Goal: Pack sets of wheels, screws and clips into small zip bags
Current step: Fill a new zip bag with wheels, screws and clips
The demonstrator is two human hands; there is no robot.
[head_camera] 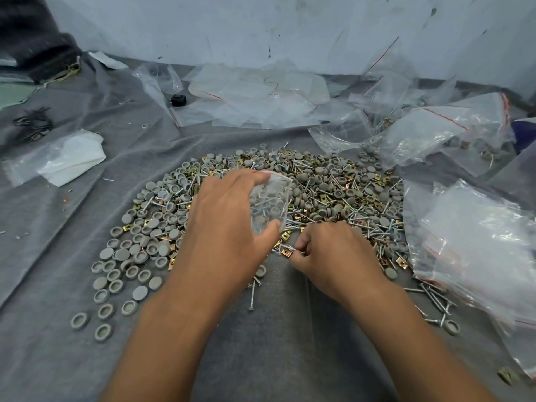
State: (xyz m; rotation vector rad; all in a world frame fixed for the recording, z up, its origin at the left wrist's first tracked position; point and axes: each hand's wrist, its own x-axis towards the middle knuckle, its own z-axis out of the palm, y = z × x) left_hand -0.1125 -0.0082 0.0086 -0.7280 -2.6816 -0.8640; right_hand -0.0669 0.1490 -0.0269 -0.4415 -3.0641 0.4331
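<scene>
A wide heap of grey round wheels (pixel 139 250), silver screws (pixel 333 198) and brass clips (pixel 324 195) covers the middle of a grey cloth (pixel 72 198). My left hand (pixel 229 224) holds a small clear zip bag (pixel 269 204) with a red strip over the heap; screws and grey wheels show inside it. Just below the bag, my right hand (pixel 330 256) has its fingers pinched on a screw and a brass clip (pixel 287 250) at the heap's near edge.
Empty zip bags (pixel 261 97) lie at the back by the wall. Filled and empty bags (pixel 470 239) pile up on the right. A white crumpled bag (pixel 63 158) lies left, with a small black part (pixel 178 100) behind and dark clips (pixel 33 123) far left.
</scene>
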